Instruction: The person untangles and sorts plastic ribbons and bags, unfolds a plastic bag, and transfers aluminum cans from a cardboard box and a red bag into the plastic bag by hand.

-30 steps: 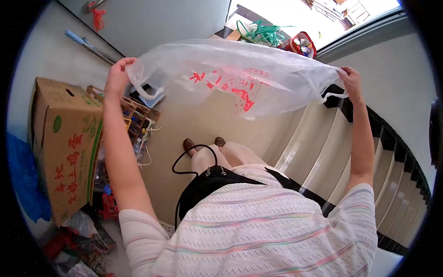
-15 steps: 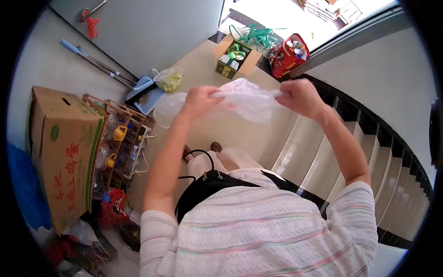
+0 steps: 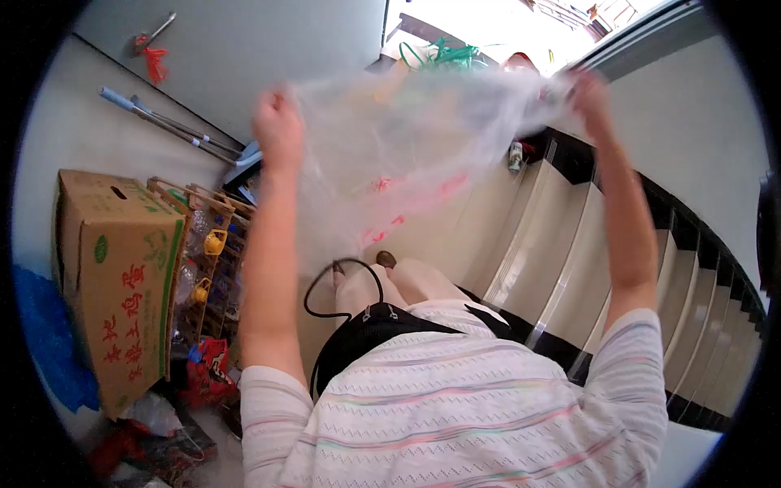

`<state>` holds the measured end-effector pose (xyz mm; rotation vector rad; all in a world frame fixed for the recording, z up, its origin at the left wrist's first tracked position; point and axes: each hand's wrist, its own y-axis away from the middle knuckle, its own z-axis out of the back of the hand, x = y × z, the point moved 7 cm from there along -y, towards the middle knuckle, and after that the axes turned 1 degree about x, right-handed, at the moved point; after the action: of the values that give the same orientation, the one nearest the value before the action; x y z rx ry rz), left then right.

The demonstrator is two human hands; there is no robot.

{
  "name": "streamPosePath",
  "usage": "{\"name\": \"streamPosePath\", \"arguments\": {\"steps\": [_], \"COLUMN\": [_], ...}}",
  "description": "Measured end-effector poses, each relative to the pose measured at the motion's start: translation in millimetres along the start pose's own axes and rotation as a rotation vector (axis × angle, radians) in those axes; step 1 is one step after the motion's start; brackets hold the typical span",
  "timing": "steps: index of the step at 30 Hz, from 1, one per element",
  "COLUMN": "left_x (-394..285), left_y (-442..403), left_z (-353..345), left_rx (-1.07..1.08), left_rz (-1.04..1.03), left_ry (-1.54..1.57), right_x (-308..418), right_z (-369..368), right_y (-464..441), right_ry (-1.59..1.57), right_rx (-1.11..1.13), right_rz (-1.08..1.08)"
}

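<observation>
A thin, see-through plastic bag [image 3: 399,138] with red-pink print hangs spread out in front of me, above the floor. My left hand [image 3: 279,128] is closed on its upper left edge. At the upper right, my right hand [image 3: 587,96] grips the opposite edge, smeared by motion. Through the film, the things on the floor near the doorway show only as faint blurs. Green strapping [image 3: 443,55] shows just above the bag's top edge.
Steps [image 3: 561,220] go down on my right beside a black-edged wall. To the left stand a cardboard box [image 3: 122,285] and a rack [image 3: 215,244] with bottles. A long-handled dustpan [image 3: 163,118] leans near the grey door [image 3: 268,49]. A can [image 3: 516,156] is by the top step.
Both hands have moved up and apart. The bag, bunched between them before, is now stretched wide and hides the carton and much of the red bag by the doorway.
</observation>
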<state>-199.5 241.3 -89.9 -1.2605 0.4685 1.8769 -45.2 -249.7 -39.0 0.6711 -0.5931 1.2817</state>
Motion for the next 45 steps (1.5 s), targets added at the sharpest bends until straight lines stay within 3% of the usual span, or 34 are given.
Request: {"name": "streamPosePath", "arguments": {"steps": [2,4,5,6,7,8,9,10,11,12,13,14,16,17,18,20,23,27,30,36,39,44,45], "left_x": [-108,-181,-160,-123,-74,-40,3,64,107,125,124,133,129,128,128,87,89,81,64,43,25,-27,-27], "left_y": [-7,31,39,50,58,73,93,116,132,138,132,144,103,79,59,33,8,-11,-27,-39,-33,54,76], "left_z": [59,109,112,89,30,-12,-46,-71,-77,-70,-61,-52,-54,-62,-68,-63,-71,-88,-103,-162,-196,-257,-278], "left_rx": [-0.161,-0.607,-0.415,-0.195,0.038,0.397,0.620,0.738,0.761,0.759,0.977,1.192,0.904,0.823,0.746,0.567,0.481,0.436,0.433,0.552,0.398,0.434,0.539], "left_rz": [-0.125,-0.818,-0.677,-0.510,-0.406,-0.313,-0.382,-0.476,-0.560,-0.575,-0.262,0.082,0.095,0.024,-0.049,-0.094,0.041,0.049,-0.055,-0.016,-0.398,-0.574,-0.560], "left_ry": [0.224,-0.495,0.050,0.571,0.416,0.057,-0.272,-0.500,-0.604,-0.616,-0.624,-0.613,-0.408,-0.365,-0.324,-0.139,0.020,0.026,-0.093,-0.271,-0.511,-0.298,-0.298], "right_x": [99,145,136,101,34,-61,-168,-255,-303,-320,-319,-305,-228,-194,-198,-116,-80,-71,-69,-80,-107,-137,-142], "right_z": [73,101,77,47,-1,-65,-120,-142,-142,-134,-133,-130,-114,-112,-108,-94,-74,-68,-69,-72,-75,-80,-78], "right_y": [17,79,113,126,119,108,125,171,218,246,250,243,202,178,148,124,108,96,89,69,56,29,21], "right_ry": [-0.073,-0.095,-0.655,-0.739,-0.528,-0.055,0.501,0.729,0.671,0.499,0.391,0.376,0.286,0.198,-0.190,-0.494,-0.824,-0.952,-1.045,-1.165,-1.176,-1.197,-1.197], "right_rx": [-0.166,-0.136,0.171,0.297,0.349,0.459,0.747,1.077,1.283,1.305,1.251,1.175,1.037,0.975,0.849,0.721,0.508,0.593,0.599,0.566,0.527,0.582,0.590], "right_rz": [0.544,0.986,0.913,0.806,0.577,0.274,0.009,-0.228,-0.501,-0.712,-0.726,-0.596,-0.370,-0.280,-0.240,-0.240,-0.263,-0.192,-0.204,-0.244,-0.386,-0.508,-0.532]}}
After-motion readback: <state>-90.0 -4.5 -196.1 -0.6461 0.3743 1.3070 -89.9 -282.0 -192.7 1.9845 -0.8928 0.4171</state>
